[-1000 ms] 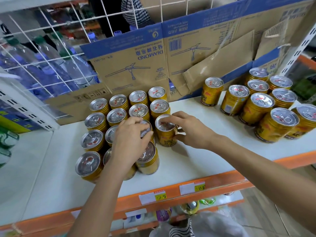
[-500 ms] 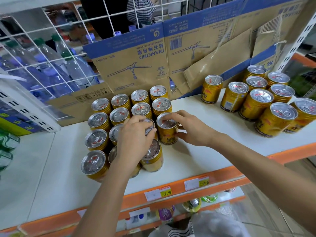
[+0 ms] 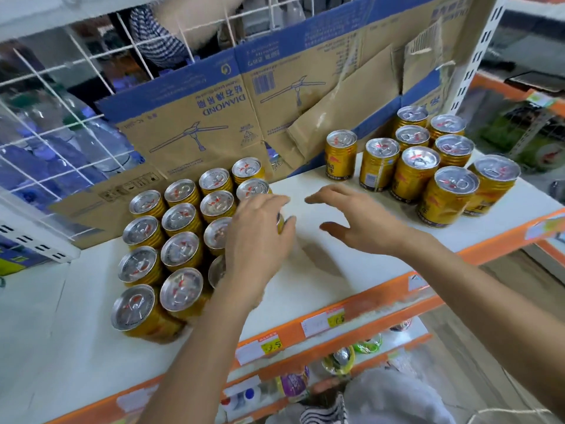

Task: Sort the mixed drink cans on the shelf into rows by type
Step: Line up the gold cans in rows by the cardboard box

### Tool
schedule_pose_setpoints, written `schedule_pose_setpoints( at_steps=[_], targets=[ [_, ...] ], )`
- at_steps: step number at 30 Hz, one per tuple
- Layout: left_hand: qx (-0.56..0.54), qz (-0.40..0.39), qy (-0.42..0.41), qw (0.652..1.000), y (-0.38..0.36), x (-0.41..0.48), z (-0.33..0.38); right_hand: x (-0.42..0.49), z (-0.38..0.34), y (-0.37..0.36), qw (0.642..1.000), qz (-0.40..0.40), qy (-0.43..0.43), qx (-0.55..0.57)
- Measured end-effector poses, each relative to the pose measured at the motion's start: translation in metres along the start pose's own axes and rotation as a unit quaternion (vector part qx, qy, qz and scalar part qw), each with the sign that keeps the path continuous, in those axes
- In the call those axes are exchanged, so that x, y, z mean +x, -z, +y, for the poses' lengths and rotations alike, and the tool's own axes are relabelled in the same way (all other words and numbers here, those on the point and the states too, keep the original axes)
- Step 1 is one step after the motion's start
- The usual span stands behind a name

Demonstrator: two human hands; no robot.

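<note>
The left hand (image 3: pixel 260 240) lies over the right edge of a tight block of gold drink cans with silver tops (image 3: pixel 180 215). It covers one gold can (image 3: pixel 280 221), but blur hides whether the fingers grip it. The right hand (image 3: pixel 363 221) hovers beside it with fingers spread, holding nothing, above the white shelf board (image 3: pixel 321 270). A second group of gold cans (image 3: pixel 419 166) stands beyond the right hand.

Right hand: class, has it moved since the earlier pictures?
Yes. The right hand has left the left block of cans and shifted rightward over the white shelf.
</note>
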State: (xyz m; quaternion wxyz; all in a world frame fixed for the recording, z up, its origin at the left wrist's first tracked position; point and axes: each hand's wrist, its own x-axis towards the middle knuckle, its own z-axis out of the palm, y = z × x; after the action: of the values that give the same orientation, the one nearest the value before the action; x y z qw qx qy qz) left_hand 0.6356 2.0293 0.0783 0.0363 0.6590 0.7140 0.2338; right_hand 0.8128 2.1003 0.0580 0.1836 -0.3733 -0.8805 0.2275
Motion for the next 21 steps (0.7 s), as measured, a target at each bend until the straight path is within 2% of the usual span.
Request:
schedule_pose_setpoints(
  at_steps=[4, 8, 11, 14, 17, 19, 21],
  targets=[
    [-0.037, -0.026, -0.041, 0.998, -0.031, 0.016, 0.048, -0.029, 0.031, 0.034, 0.995, 0.086, -0.023, -0.044],
    [-0.069, -0.06, -0.069, 0.993, -0.062, 0.032, 0.101, -0.058, 0.071, 0.067, 0.974, 0.19, -0.053, -0.108],
    [-0.112, -0.098, -0.085, 0.985, -0.085, 0.041, 0.14, -0.077, 0.102, 0.089, 0.963, 0.222, -0.09, -0.122],
    [-0.134, -0.133, -0.077, 0.979, -0.107, 0.046, 0.166, -0.087, 0.121, 0.104, 0.966, 0.198, -0.084, -0.144],
    [-0.129, -0.164, -0.051, 0.977, -0.126, 0.051, 0.181, -0.088, 0.136, 0.113, 0.974, 0.11, -0.083, -0.179],
    [-0.15, -0.163, -0.025, 0.975, -0.136, 0.051, 0.185, -0.089, 0.144, 0.111, 0.974, 0.056, -0.064, -0.212],
    [-0.191, -0.14, 0.001, 0.972, -0.146, 0.047, 0.19, -0.089, 0.148, 0.109, 0.972, 0.044, -0.051, -0.225]
  ],
)
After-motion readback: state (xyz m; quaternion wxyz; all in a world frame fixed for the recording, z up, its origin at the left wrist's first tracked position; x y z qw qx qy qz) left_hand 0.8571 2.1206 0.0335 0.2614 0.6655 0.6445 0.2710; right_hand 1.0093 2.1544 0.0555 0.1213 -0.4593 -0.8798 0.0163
